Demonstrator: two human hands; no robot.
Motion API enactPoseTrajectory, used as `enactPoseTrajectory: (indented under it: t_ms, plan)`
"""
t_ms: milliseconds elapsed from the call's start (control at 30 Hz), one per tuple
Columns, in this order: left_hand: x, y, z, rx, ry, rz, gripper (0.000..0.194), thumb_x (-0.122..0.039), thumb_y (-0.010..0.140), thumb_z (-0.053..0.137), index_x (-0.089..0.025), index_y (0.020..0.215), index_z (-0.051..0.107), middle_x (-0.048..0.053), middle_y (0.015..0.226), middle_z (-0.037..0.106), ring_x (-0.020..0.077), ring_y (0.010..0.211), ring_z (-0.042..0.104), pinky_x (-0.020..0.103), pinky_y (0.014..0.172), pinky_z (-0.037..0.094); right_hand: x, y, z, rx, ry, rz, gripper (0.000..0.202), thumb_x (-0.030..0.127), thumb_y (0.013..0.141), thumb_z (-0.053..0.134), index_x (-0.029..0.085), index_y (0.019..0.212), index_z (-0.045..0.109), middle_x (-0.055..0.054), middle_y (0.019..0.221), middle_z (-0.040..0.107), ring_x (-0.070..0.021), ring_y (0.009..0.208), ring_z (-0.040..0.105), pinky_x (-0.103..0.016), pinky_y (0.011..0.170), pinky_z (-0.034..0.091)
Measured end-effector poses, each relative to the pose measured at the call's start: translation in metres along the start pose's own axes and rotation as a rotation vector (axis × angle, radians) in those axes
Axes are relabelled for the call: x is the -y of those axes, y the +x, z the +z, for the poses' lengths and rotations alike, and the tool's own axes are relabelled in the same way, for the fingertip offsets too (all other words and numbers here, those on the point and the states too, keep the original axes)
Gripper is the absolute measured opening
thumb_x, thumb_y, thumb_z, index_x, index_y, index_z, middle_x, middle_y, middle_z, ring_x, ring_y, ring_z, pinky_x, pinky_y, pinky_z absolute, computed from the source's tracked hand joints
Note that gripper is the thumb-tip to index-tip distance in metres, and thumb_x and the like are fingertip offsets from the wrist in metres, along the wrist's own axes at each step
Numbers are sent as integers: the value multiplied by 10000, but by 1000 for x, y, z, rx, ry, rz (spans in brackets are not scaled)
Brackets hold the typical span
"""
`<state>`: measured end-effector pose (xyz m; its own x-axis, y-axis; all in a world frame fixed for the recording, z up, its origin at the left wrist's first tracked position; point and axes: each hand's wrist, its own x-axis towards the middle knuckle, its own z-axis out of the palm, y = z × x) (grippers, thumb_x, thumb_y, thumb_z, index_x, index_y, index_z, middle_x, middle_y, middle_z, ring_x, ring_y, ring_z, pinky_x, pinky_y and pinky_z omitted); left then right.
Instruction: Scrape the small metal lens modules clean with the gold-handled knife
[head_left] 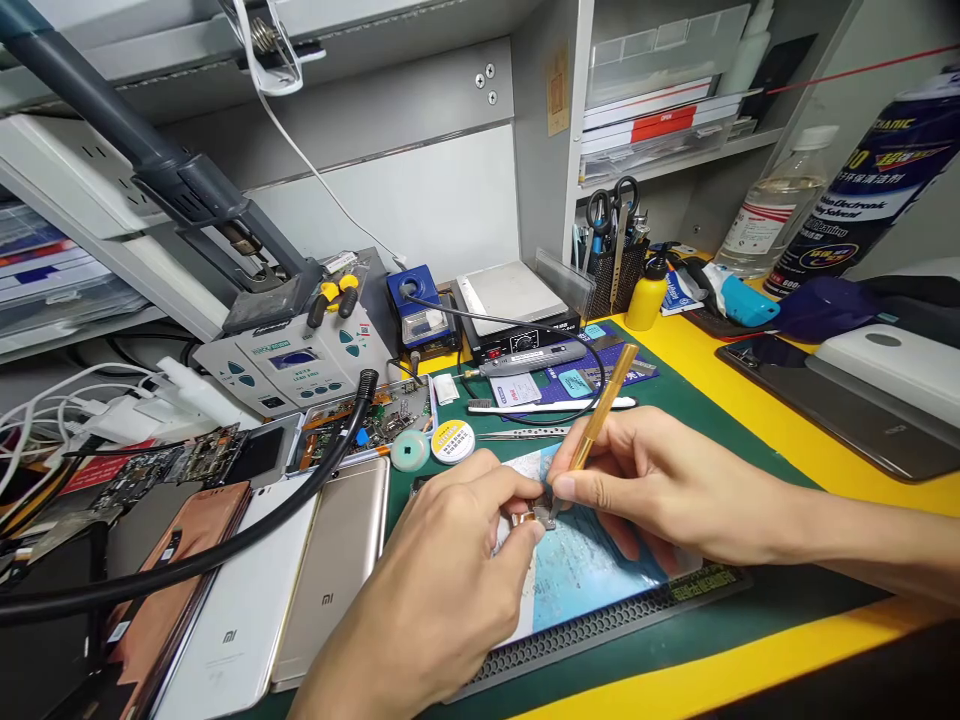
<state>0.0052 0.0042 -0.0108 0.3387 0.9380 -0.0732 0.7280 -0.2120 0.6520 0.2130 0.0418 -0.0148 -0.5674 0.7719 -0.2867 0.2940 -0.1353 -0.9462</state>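
Small part (547, 517), with a metallic end and an orange-copper patch, lies just below and right of frame centre, on a blue-and-white sheet (585, 575). Left hand (442, 570), lower centre: thumb and forefinger drawn nearly together, holding the part at its left side; remaining fingers curled, partly hidden. Right hand (652, 480), right of centre: fingers closed in a pen grip about a gold-coloured pen-shaped tool (609, 400), which is tilted with its upper end to the right; its tip is down at the part, exact contact too small to tell. Sheet rests over a dark textured pad (562, 645) on a green mat (814, 570). Beyond the hands, near centre: tweezers (517, 434), a toothbrush (555, 406) and a round tin (453, 441). Lower left: a white phone (240, 610) and a gold phone (330, 570), backs upward, a black hose (300, 495) crossing above them.
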Motion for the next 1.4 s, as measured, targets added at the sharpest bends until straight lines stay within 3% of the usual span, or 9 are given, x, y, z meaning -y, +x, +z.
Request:
enactPoseTrajectory:
  t_ms: [167, 467, 600, 867, 1233, 1400]
  plan:
    - [0, 1, 0, -11, -1, 4, 170, -227, 938, 560, -276, 986, 716, -23, 852, 592, 135, 740, 529, 287, 679, 370, 1, 1, -1, 2, -36, -16, 165, 338, 929, 640, 180, 918, 593, 65, 506, 576, -69, 332, 483, -120, 313, 405]
    - [0, -2, 1, -29, -5, -12, 201, -230, 937, 558, -292, 1049, 714, -34, 858, 602, 127, 727, 527, 281, 671, 377, -2, -3, 1, -41, -25, -22, 192, 362, 949, 627, 171, 934, 620, 57, 502, 578, -71, 357, 498, -120, 339, 414]
    - [1, -2, 1, -23, -1, -7, 218, -227, 936, 561, -294, 1068, 722, -31, 861, 599, 128, 741, 532, 284, 681, 379, 0, -1, -5, 29, -15, 24, 214, 384, 938, 657, 172, 943, 631, 45, 560, 606, -82, 363, 544, -132, 339, 437]
    - [5, 1, 1, -2, -14, 42, 225, -229, 953, 562, -316, 1083, 725, -40, 872, 601, 129, 773, 535, 288, 719, 379, -1, 7, -12, 111, 11, -35, 231, 389, 912, 712, 171, 923, 636, 30, 599, 612, -109, 457, 595, -158, 390, 465]
    - [9, 0, 0, 15, 5, 80, 246, -211, 949, 576, -334, 1109, 717, -50, 861, 580, 125, 776, 519, 286, 731, 367, 3, 10, -10, 139, -5, -20, 265, 413, 913, 703, 164, 920, 613, 41, 578, 609, -95, 392, 578, -150, 367, 458]
    - [9, -1, 2, -11, -1, 81, 185, -221, 951, 571, -310, 1041, 705, -54, 839, 568, 123, 755, 508, 287, 711, 367, 4, 7, -7, 107, -15, -29, 263, 414, 904, 712, 181, 922, 592, 79, 518, 535, -85, 369, 513, -154, 342, 469]
